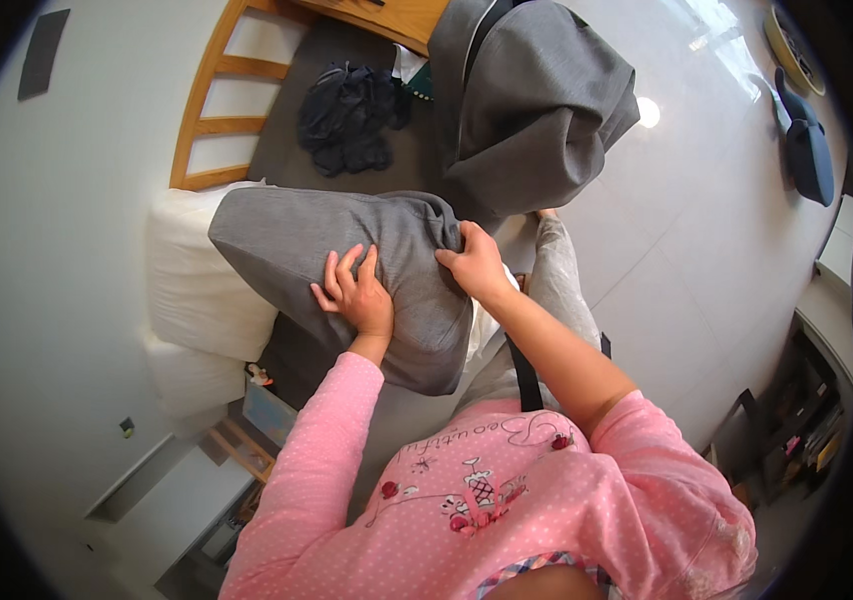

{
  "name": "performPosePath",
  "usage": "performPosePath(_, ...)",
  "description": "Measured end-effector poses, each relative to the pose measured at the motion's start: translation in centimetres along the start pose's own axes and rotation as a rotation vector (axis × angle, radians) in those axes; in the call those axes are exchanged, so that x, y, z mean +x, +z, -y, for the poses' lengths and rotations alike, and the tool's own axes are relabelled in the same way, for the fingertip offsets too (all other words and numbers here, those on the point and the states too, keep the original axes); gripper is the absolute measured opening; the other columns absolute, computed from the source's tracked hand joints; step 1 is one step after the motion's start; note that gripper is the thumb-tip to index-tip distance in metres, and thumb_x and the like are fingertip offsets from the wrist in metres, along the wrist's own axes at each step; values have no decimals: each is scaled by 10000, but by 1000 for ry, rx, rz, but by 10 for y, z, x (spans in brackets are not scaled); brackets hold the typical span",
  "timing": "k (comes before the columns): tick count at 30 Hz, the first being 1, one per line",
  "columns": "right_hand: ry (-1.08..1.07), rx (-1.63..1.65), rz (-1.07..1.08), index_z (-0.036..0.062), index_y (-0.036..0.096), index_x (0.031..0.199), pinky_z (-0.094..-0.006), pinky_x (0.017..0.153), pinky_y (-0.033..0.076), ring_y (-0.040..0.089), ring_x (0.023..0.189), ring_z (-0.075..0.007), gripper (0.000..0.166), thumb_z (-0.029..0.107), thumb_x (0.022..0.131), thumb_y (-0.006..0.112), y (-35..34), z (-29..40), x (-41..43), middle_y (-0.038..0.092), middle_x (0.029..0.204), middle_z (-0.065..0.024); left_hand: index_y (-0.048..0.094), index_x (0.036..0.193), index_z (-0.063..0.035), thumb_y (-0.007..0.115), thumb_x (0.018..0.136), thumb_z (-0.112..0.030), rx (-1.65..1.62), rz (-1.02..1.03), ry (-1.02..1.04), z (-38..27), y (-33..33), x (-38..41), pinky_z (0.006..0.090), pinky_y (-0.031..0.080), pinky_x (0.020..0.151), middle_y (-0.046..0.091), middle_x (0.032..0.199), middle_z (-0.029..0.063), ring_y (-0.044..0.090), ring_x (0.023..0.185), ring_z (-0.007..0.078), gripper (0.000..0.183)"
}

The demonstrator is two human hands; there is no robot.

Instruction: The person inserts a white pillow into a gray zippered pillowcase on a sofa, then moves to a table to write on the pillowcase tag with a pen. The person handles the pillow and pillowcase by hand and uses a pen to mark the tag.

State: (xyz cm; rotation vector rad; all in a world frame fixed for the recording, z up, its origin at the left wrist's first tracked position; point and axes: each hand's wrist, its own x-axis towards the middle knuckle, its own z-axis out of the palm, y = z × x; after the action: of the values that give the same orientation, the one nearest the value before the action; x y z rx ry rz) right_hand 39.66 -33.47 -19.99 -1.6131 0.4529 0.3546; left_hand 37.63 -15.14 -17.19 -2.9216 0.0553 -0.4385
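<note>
A grey fabric cushion cover point(299, 225) lies in front of me, bulky and wrinkled, over the seat. My left hand point(357, 296) rests flat on its top with the fingers spread. At its right end, my right hand point(474, 264) pinches a bunched fold of the fabric between thumb and fingers. Some white material point(483, 330) shows beside the cover below my right wrist; whether it is a filling inside the cover cannot be told.
A larger grey cushion point(539, 112) with an open-looking edge stands beyond. Dark crumpled cloth point(351, 120) lies on the dark seat base by a slatted wooden frame point(239, 126). White cushions point(205, 277) lean at the wall. A dark blue chair point(809, 157) stands far right.
</note>
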Motion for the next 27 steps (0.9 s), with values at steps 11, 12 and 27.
performPosePath(11, 291, 883, 345, 65, 409, 730, -259, 654, 334, 366, 720, -101, 317, 113, 783, 718, 52, 28, -12, 372, 744, 27, 681, 1015, -309, 551, 887, -188, -17, -13, 3, 51, 33, -3, 563, 134, 1076, 571, 1166, -133, 424, 1232, 192, 218)
performPosePath(12, 332, 869, 420, 43, 460, 830, -254, 683, 345, 398, 754, -105, 261, 121, 799, 708, 52, 23, -16, 401, 786, 15, 692, 1003, -314, 561, 880, -185, -12, -22, -3, 61, 40, -4, 560, 143, 1074, 572, 1151, -135, 431, 1218, 186, 221)
performPosePath(27, 236, 411, 200, 19, 445, 1146, -271, 784, 429, 496, 884, -154, 421, 134, 830, 699, 31, 21, -91, 512, 973, -60, 701, 991, -312, 567, 868, -199, -91, -80, -29, 36, 44, 0, 529, 162, 1072, 576, 1113, -140, 447, 1193, 150, 213)
